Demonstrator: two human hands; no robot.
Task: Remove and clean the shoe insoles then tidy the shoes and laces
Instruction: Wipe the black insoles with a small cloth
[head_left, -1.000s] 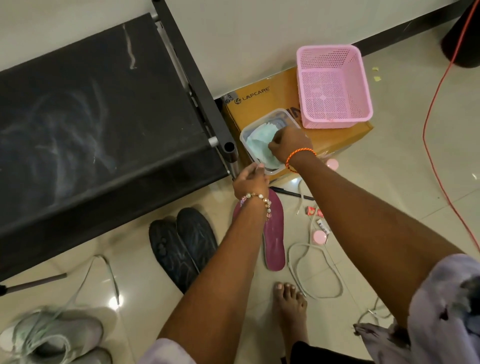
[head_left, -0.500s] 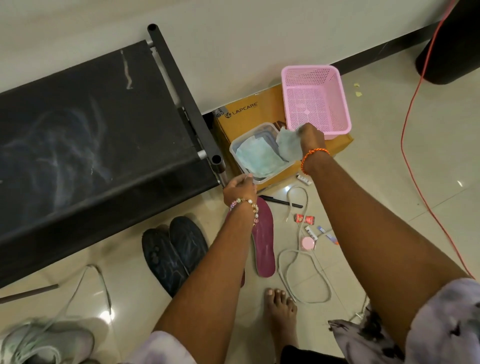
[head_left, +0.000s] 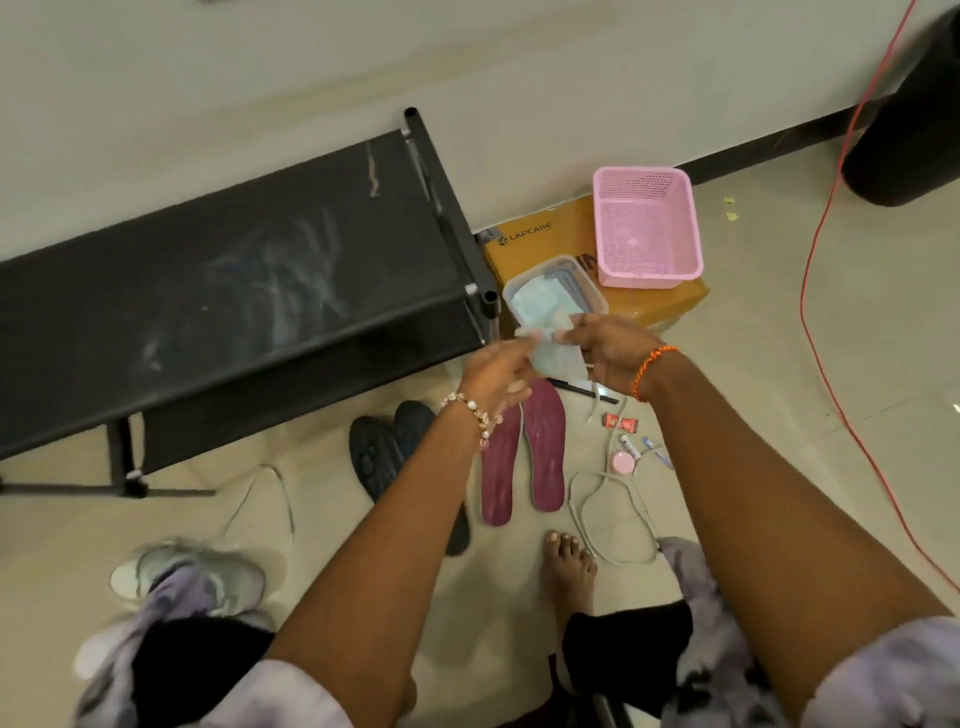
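Now that the wipe (head_left: 553, 349) has come out of the clear tub (head_left: 554, 296), both hands pinch it just in front of the tub: left hand (head_left: 496, 373) and right hand (head_left: 613, 353). Two maroon insoles (head_left: 522, 457) lie nearer, ready for wiping.

Single head-worn wide-angle view, looking steeply down and forward over both forearms onto the glossy beige tiled floor (head_left: 779, 364). Hands close; white wall (head_left: 311, 78) at frame top.
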